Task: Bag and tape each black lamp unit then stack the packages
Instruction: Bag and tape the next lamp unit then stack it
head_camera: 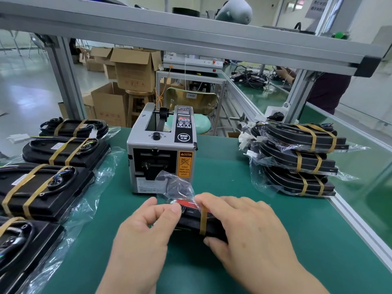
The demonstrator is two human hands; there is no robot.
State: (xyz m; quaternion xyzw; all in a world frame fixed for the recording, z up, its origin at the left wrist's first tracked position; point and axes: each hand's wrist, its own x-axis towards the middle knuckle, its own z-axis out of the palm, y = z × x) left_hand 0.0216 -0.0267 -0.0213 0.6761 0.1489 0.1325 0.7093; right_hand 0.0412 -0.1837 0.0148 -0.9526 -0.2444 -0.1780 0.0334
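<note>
Head view: lamp unit (191, 225) in a clear bag (178, 183) is near the tabletop (233, 166) front edge, about mid L-R, just in front of the tape dispenser (161, 151). The left hand (146, 230) has fingers curled, pinching the bag at the unit's end. The right hand (244, 225) wraps over the unit w/ thumb under, beside a tan tape strip (203, 221). A stack of bagged packages (297, 160) sits by the right edge; a row of taped units (48, 187) runs along the left edge

Head view, looking down, close over workbench (244, 166)
</note>
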